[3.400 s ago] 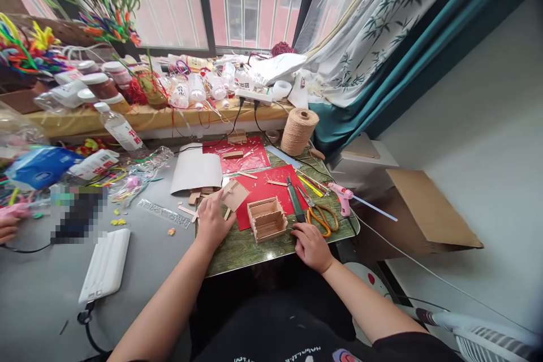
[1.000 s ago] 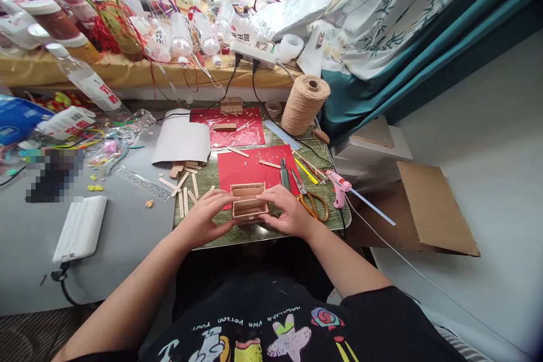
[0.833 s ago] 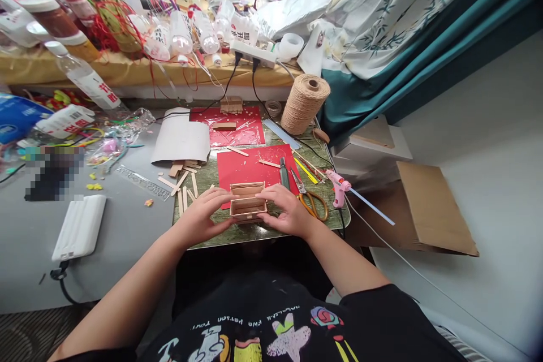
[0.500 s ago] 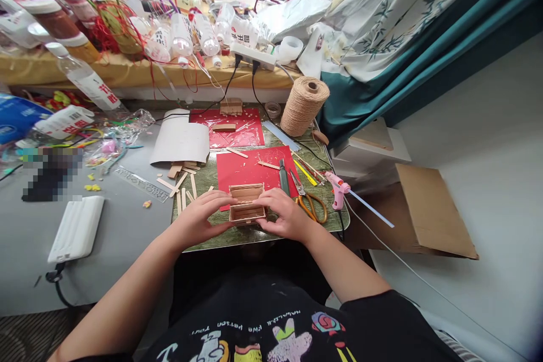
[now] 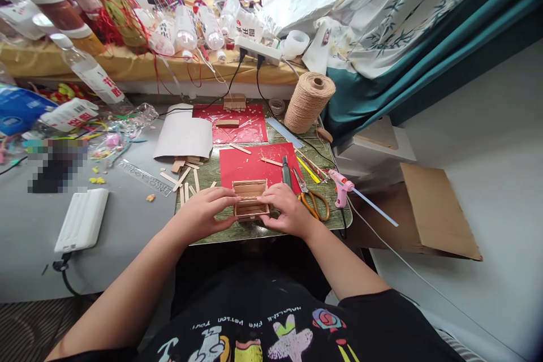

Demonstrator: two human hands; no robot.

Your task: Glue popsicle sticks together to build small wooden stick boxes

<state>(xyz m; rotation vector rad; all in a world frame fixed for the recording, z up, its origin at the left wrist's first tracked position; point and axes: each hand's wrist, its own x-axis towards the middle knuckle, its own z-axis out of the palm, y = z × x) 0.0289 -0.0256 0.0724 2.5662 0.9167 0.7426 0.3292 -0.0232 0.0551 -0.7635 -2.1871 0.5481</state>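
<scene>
A small wooden box [image 5: 251, 210] built of craft sticks stands near the table's front edge, its lid tilted back and its inside facing me. My left hand [image 5: 207, 212] grips the box's left side, fingertips at the seam between lid and base and thumb lower down. On the opposite side, my right hand [image 5: 288, 210] holds it the same way, with thumb near the lower right corner. Just behind lies a red sheet [image 5: 237, 167]. A dark green utility knife [image 5: 287, 172] and orange-handled scissors [image 5: 314, 201] rest close to my right hand.
Loose craft sticks [image 5: 185, 181] lie left of the box. A pink glue gun [image 5: 340, 188] with its cord sits at the right table edge. Behind are a twine spool [image 5: 309, 103], a second red sheet [image 5: 250, 133] and a white paper sheet [image 5: 183, 138]. Bottles crowd the windowsill.
The whole view has shifted slightly, so things appear a little further right. Both hands keep their hold on the box, and its lid stays tilted back.
</scene>
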